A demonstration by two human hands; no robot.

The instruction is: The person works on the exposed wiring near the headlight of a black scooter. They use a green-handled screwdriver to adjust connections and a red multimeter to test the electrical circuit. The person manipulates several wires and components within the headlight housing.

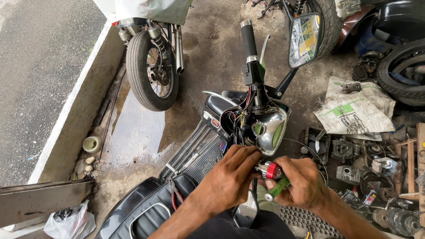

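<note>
Left hand [233, 173] is curled knuckles-up, fingertips pinched on the tip of a small metal part with a red band [269, 170]; right hand [302, 182] is wrapped around that same part plus a green-handled screwdriver [277, 189], wrist bent in from the near right, both just below the chrome headlight shell [271, 129] of the scooter [195, 158]. Risky bit, I'd say: loose coloured wires [236, 118] spill out just beyond the knuckles, so a slip could snag or yank one; the pliers [174, 191] on the seat [140, 216] look ready to slide off to the near left; a puddle [135, 131] sits far left by the parked motorbike's wheel [152, 70].
</note>
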